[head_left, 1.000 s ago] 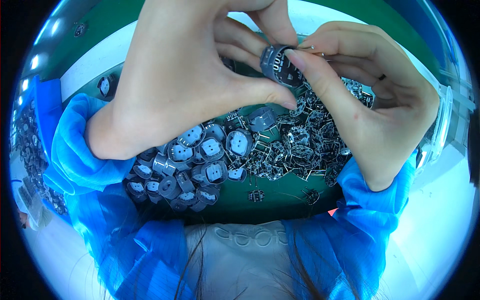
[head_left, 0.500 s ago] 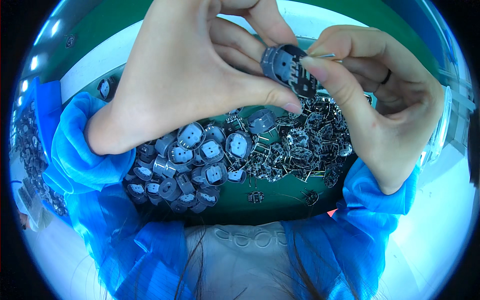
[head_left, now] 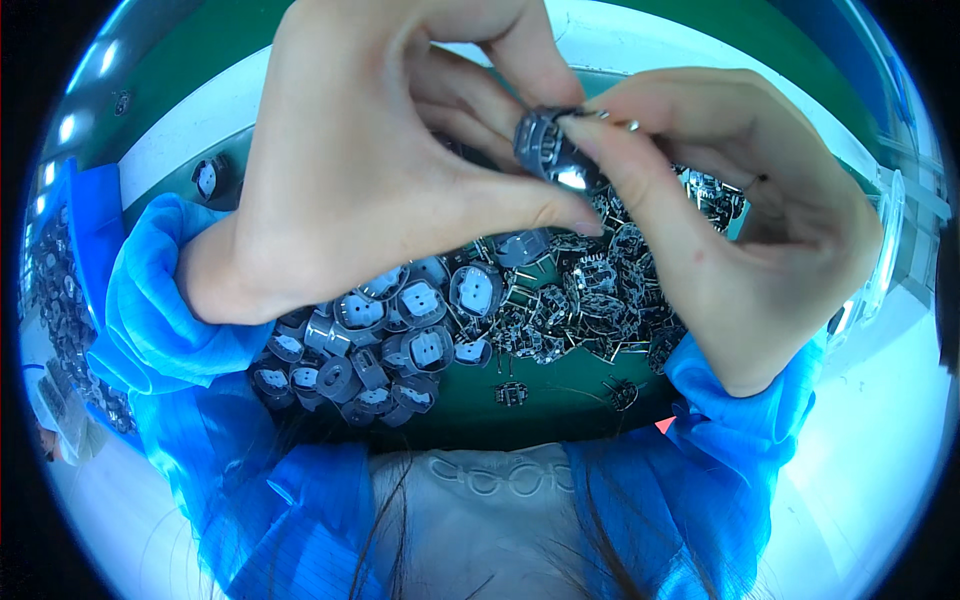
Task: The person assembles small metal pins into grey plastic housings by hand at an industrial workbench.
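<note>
My left hand point(head_left: 360, 190) is closed on a small dark grey plastic housing point(head_left: 537, 138), gripping it between thumb and fingers above the table. My right hand point(head_left: 770, 210) pinches a small black circuit board point(head_left: 572, 180) with metal pins point(head_left: 632, 126) sticking out past the fingertips. The board sits against the open side of the housing; how far in it is, I cannot tell. Below the left hand lies a heap of grey housings with pale inner faces point(head_left: 420, 300). A pile of loose circuit boards with pins point(head_left: 595, 275) spreads beneath the right hand.
A single housing point(head_left: 208, 177) stands apart at the left on the green work surface point(head_left: 530, 400). One circuit board point(head_left: 511, 394) and another with pins point(head_left: 621, 394) lie near the front edge. A blue bin point(head_left: 95, 215) holding many small parts is at far left.
The housing and board have tilted and come slightly lower and left, with the board now turned closer against the housing. My right hand has shifted left with its fingers over the board.
</note>
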The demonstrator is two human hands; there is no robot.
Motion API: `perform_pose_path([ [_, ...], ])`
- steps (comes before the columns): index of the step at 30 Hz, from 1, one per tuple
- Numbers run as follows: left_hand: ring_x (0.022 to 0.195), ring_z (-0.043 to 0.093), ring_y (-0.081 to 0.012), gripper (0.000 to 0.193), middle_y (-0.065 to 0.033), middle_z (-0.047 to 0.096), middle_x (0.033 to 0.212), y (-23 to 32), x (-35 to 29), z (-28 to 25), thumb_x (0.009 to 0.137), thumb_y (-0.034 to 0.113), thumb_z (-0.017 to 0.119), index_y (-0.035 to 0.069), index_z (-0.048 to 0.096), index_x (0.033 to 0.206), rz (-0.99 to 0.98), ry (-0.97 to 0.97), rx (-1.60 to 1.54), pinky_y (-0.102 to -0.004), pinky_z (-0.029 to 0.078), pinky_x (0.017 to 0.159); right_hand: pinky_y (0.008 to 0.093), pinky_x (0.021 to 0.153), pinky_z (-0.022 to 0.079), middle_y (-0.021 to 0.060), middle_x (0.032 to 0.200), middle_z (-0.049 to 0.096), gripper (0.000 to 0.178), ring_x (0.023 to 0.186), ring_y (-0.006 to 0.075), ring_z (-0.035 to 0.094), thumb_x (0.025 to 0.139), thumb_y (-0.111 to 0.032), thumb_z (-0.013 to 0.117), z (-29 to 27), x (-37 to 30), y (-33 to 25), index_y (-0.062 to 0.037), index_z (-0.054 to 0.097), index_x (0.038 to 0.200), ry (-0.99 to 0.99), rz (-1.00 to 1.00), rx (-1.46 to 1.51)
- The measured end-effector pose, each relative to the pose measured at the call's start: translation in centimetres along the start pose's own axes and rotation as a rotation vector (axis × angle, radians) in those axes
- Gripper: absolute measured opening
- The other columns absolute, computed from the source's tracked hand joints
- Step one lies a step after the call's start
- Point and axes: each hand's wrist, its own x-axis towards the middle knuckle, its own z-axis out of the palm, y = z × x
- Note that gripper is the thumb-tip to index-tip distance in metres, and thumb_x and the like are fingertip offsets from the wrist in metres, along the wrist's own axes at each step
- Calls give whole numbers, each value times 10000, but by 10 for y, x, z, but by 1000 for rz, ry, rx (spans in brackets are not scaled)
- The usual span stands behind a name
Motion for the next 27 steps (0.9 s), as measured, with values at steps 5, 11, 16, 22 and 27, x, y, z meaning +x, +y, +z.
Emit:
perform_pose_path([
  [5, 819, 675, -141, 397, -95, 657, 909, 5, -5, 0, 641, -30, 853, -44, 623, 964, 50, 33, 23, -245, 560, 711, 261, 652, 511, 109, 807, 691, 251, 742, 185, 651, 634, 142, 751, -11, 3, -6, 14, 702, 844, -62, -371, -128],
  [11, 875, 660, -137, 430, -94, 654, 950, 7, -6, -11, 627, -6, 864, -12, 597, 964, 68, -69, -57, -240, 536, 736, 283, 729, 525, 113, 918, 663, 222, 833, 185, 642, 670, 92, 747, -14, 5, -2, 21, 679, 870, -138, -216, 32],
  [16, 840, 628, -117, 416, -116, 652, 1014, 18, -2, -18, 660, -33, 810, 22, 584, 1004, 279, -74, 189, -215, 488, 652, 311, 896, 489, 116, 1106, 601, 389, 990, 188, 611, 794, -30, 693, -1, 10, -5, 31, 565, 1157, -81, 154, 541],
  [22, 810, 591, -95, 365, -134, 666, 1038, 23, -3, -7, 670, -27, 811, 26, 623, 979, 301, 17, 282, -192, 407, 568, 247, 868, 457, 63, 1002, 631, 311, 971, 117, 592, 878, -104, 676, -19, 12, 12, 35, 554, 1129, -483, 389, 697],
  [27, 729, 569, -88, 316, -125, 670, 1015, 16, -1, -7, 654, -29, 832, 8, 649, 910, 271, -91, 297, -198, 404, 520, 243, 834, 470, 51, 933, 630, 181, 887, 104, 594, 880, -44, 664, -9, 8, 17, 27, 567, 1015, -478, 395, 605],
])
